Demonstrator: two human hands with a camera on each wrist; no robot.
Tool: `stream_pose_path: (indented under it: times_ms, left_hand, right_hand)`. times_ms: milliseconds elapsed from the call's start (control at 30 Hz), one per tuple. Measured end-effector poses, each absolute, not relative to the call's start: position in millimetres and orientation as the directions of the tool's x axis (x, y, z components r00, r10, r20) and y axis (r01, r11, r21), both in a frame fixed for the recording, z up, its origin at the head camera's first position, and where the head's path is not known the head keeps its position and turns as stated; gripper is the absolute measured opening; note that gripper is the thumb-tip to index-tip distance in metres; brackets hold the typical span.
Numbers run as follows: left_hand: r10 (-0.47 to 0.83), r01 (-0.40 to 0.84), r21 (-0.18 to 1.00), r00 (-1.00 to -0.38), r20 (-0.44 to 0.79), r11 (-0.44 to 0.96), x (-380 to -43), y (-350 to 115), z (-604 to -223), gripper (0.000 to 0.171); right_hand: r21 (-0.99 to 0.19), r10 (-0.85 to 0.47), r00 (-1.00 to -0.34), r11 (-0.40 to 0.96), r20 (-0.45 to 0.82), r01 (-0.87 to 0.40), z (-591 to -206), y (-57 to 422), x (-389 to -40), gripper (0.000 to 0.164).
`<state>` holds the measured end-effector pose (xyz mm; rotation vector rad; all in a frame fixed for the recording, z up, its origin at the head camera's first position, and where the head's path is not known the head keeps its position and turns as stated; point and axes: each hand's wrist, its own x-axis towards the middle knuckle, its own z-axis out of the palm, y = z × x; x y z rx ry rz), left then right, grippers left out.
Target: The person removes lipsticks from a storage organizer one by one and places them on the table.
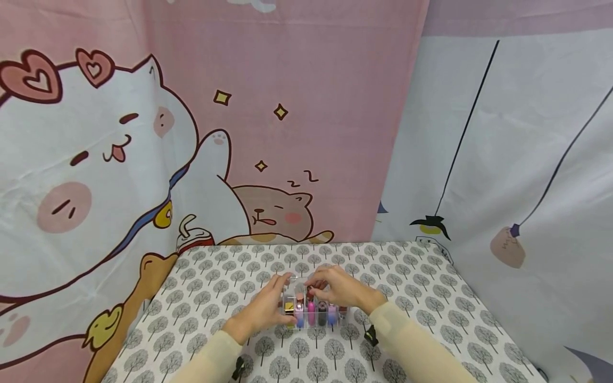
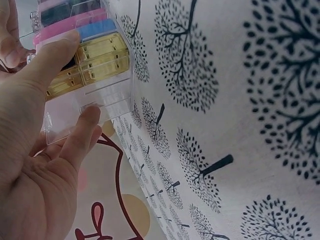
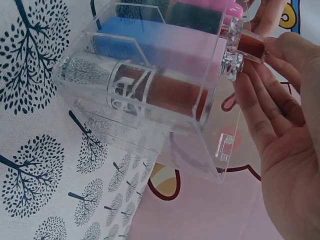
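Observation:
On the table stands a clear plastic organizer holding several lip-colour tubes in compartments. My left hand grips its left end, the thumb over the front beside a gold tube and a finger on the clear side wall. Over the back compartments, my right hand pinches a small clear tube of brownish-red colour by its end. In the front row are a bright pink tube, a dark tube, a blue-to-lilac tube and, at the right end, a clear brown-red tube.
A tree-print cloth covers the table. Small black-and-yellow items lie near my right wrist and by the left sleeve. Behind the table hangs a pink cartoon curtain, with a white one on the right.

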<state>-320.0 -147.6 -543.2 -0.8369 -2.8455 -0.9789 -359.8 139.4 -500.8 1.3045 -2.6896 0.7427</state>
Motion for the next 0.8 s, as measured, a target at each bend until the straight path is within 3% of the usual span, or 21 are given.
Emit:
stream_pose_path:
  times_ms: [800]
  left_hand:
    - [0.487,0.507,0.514,-0.853,0.186,0.692,-319.3,-147.6,-540.9,0.123]
  right_hand:
    - [-0.353,-0.662,-0.554,0.427,0.505,-0.832,-487.9,157.3,-353.9,0.026]
